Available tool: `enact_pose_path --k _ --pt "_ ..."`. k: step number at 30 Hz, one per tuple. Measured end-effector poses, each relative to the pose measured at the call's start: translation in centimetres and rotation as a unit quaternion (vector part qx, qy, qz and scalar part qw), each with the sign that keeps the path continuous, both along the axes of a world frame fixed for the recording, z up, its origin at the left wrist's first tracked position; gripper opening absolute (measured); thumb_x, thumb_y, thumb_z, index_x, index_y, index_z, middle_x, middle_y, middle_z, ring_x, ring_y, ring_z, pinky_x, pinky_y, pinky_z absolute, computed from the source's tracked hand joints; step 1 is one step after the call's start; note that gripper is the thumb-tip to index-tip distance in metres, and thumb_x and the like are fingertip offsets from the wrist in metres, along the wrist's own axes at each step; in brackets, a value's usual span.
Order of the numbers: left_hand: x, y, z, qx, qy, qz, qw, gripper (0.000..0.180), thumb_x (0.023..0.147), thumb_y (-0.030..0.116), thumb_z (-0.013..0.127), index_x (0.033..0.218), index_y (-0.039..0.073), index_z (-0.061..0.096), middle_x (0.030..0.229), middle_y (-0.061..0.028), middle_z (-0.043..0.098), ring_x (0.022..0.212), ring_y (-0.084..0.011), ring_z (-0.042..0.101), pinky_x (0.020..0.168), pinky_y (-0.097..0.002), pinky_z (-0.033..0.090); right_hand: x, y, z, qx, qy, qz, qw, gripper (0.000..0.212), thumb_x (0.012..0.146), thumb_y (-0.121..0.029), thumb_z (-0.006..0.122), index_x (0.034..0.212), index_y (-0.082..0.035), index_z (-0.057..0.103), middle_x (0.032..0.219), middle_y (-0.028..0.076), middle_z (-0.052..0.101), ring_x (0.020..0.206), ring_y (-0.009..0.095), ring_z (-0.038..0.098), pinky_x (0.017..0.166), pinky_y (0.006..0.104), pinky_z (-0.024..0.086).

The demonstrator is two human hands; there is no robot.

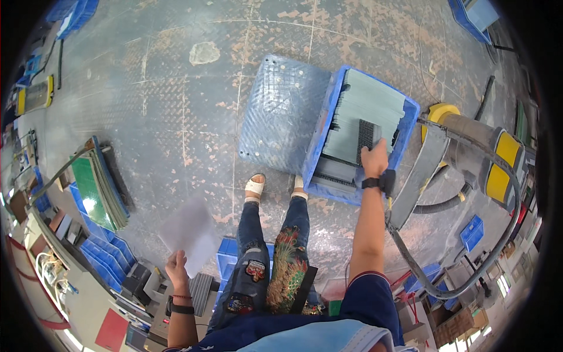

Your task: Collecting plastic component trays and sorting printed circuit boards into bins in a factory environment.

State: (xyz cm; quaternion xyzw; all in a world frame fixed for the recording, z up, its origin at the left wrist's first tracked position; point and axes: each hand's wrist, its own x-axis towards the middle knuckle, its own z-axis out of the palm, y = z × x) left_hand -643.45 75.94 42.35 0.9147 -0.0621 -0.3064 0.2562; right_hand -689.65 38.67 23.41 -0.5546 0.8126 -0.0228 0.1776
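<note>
Seen from above, a person stands on a worn metal floor patterned with raised tread and patches of rust; their right hand reaches forward into a blue plastic crate, fingers curled over the top edge of a dark ribbed panel and gripping it; the panel stands upright among a dense row of grey-green sheets packed on edge inside the crate; a black band circles that wrist; the left hand is held low and out to the side, closed on the lower edge of a pale grey sheet, which is blurred; a black watch sits on that wrist; a second blue crate, turned bottom up, lies touching the left side of the filled crate, just ahead of the person's sandalled feet; on the right, close beside the filled crate, stands a machine with yellow parts and a thick grey hose that curves down past the right forearm; to the far left, a stack of green boards leans in a rack above a row of blue bins; a cluttered tabletop runs along the lower left edge; another small blue bin sits at the lower right, well apart from both hands.
</note>
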Motion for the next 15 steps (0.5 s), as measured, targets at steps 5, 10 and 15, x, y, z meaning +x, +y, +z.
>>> enact_pose_path --k 5,10,15 --pt "-0.3 -0.2 1.1 0.003 -0.019 -0.007 1.0 0.04 0.082 0.028 0.062 0.095 -0.009 0.06 0.088 -0.0122 0.061 0.079 -0.0175 0.059 0.072 -0.0302 0.05 -5.1 -1.5 -2.0 -0.034 -0.389 -0.065 0.918 0.04 0.067 -0.004 0.066 0.103 0.004 0.049 0.093 0.014 0.06 0.082 0.024 0.059 0.073 0.0322 0.046" --pt "-1.6 -1.3 1.8 -0.008 -0.021 0.008 1.0 0.039 0.083 0.026 0.061 0.098 -0.01 0.058 0.091 -0.0133 0.061 0.081 -0.0183 0.059 0.074 -0.0301 0.05 -7.8 -2.1 -4.8 0.003 -0.58 -0.137 0.803 0.045 0.068 0.001 0.064 0.11 0.006 0.048 0.099 0.01 0.059 0.084 0.018 0.058 0.075 0.0285 0.045" --pt "-2.3 -3.1 2.7 -0.018 -0.022 -0.018 0.999 0.038 0.083 0.024 0.061 0.098 -0.01 0.058 0.091 -0.0128 0.062 0.081 -0.0165 0.059 0.074 -0.0284 0.049 -10.9 -2.3 -7.2 0.054 -0.284 -0.042 0.957 0.063 0.06 -0.024 0.077 0.108 0.007 0.05 0.102 0.021 0.058 0.095 0.033 0.056 0.081 0.0373 0.045"
